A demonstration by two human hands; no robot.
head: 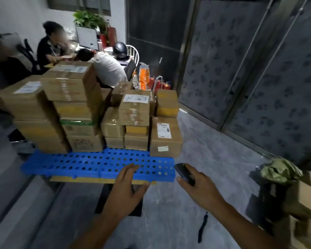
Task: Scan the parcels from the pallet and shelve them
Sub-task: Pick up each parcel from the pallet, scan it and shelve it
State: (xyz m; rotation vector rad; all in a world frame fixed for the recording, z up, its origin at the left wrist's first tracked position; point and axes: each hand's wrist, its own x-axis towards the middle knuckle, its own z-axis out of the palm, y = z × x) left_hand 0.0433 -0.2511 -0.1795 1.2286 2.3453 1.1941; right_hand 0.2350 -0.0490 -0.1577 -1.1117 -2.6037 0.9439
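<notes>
Several brown cardboard parcels [74,108] with white labels are stacked on a blue perforated plastic pallet [90,163] on the floor ahead. The nearest one, a labelled box [164,139], stands at the pallet's right front corner. My left hand [127,187] reaches forward over the pallet's front edge with its fingers straight, holding nothing. My right hand [199,186] grips a small dark handheld scanner [184,174], pointed toward the parcels; a dark wrist strap [203,227] hangs below my forearm.
Two people sit at a desk [75,56] behind the stack. Red fire extinguishers [157,83] stand by the patterned glass doors [241,69] on the right. A crumpled greenish bag [280,169] lies on a wooden surface at the right edge. Grey floor [214,159] lies right of the pallet.
</notes>
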